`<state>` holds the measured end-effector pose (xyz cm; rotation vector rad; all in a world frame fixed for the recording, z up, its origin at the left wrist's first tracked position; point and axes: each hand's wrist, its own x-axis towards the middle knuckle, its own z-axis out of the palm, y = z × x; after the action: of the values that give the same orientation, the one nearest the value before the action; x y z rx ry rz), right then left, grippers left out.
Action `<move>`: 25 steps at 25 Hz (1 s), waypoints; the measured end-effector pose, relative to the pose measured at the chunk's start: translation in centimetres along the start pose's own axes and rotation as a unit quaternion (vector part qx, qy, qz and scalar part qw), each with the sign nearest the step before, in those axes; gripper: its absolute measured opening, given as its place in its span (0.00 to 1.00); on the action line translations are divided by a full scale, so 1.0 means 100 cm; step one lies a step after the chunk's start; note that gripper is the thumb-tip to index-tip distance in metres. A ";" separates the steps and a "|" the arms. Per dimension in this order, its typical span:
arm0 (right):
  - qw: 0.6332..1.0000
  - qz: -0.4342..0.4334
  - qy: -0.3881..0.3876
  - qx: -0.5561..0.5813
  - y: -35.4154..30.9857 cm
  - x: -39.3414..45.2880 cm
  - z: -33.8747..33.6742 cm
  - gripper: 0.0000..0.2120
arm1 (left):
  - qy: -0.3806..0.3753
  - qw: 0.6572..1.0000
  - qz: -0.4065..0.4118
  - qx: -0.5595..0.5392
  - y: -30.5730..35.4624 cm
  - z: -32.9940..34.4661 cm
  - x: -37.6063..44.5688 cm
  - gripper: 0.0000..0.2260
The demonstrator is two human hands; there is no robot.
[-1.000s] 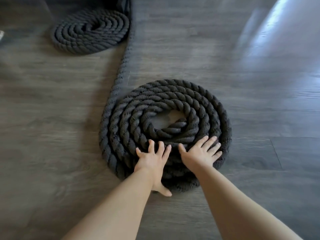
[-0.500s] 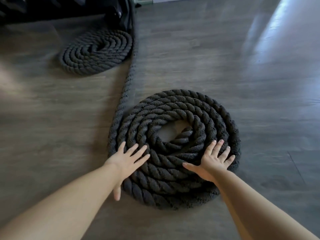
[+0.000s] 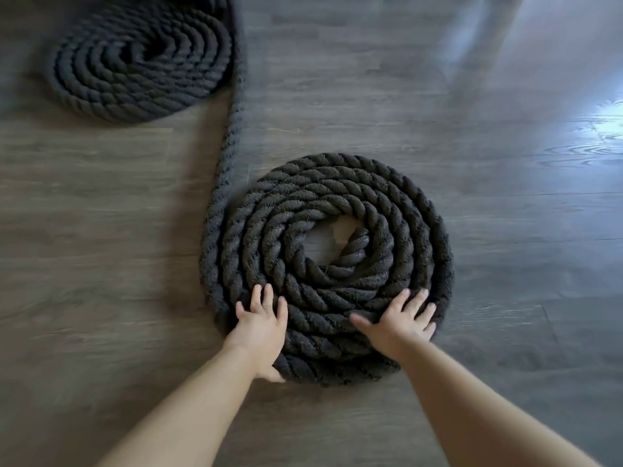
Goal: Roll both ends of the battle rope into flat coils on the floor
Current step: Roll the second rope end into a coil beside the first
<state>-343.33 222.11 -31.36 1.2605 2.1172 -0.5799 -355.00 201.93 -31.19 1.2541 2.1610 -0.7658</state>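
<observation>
Near coil (image 3: 327,267) on floor (image 3: 438,96), far coil (image 3: 141,59) behind-left, rope run (image 3: 232,129) between

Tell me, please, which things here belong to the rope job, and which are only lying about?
Belong to the job:
near coil
far coil
straight rope between them
left hand and right hand, flat on the near coil

Lying about:
nothing else shows but the wood floor

Dim, soft daylight from upper right.
Glare on floor (image 3: 590,129) there; slight motion blur, wide-angle edge bending.
</observation>
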 end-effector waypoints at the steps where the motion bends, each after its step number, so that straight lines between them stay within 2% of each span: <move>1: 1.000 0.009 -0.019 0.013 -0.008 -0.007 0.005 0.64 | -0.012 1.000 -0.003 -0.006 0.003 -0.005 0.003 0.62; 5: 0.998 -0.008 -0.054 0.009 -0.020 0.000 0.001 0.66 | -0.018 1.000 -0.003 -0.013 0.007 -0.020 0.017 0.57; 10: 0.997 -0.049 -0.040 -0.051 -0.021 0.047 -0.041 0.66 | 0.023 0.995 0.096 -0.001 -0.047 -0.039 0.029 0.59; 13: 0.994 -0.083 -0.029 -0.069 -0.022 0.070 -0.071 0.66 | 0.023 0.997 0.054 0.057 -0.093 -0.044 0.042 0.64; 15: 0.991 -0.113 0.007 -0.067 -0.016 0.083 -0.079 0.62 | 0.005 0.998 0.040 0.047 -0.100 -0.045 0.054 0.63; 17: 0.990 -0.117 0.077 -0.026 -0.013 0.085 -0.077 0.57 | -0.003 0.998 0.045 0.047 -0.098 -0.050 0.068 0.60; 20: 0.981 -0.041 0.174 0.076 -0.026 0.075 -0.064 0.50 | 0.003 0.999 0.031 0.023 -0.088 -0.056 0.077 0.60; 22: 0.980 -0.022 0.152 0.124 -0.041 0.066 -0.050 0.51 | 0.008 1.000 0.015 -0.001 -0.082 -0.057 0.080 0.61; 25: 0.996 -0.058 0.068 0.029 -0.053 0.060 -0.030 0.64 | 0.005 0.999 -0.001 -0.037 -0.074 -0.067 0.089 0.62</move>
<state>-351.07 225.42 -32.99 1.2455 2.3151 -0.6241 -366.50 208.79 -31.02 1.2206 2.1787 -0.6753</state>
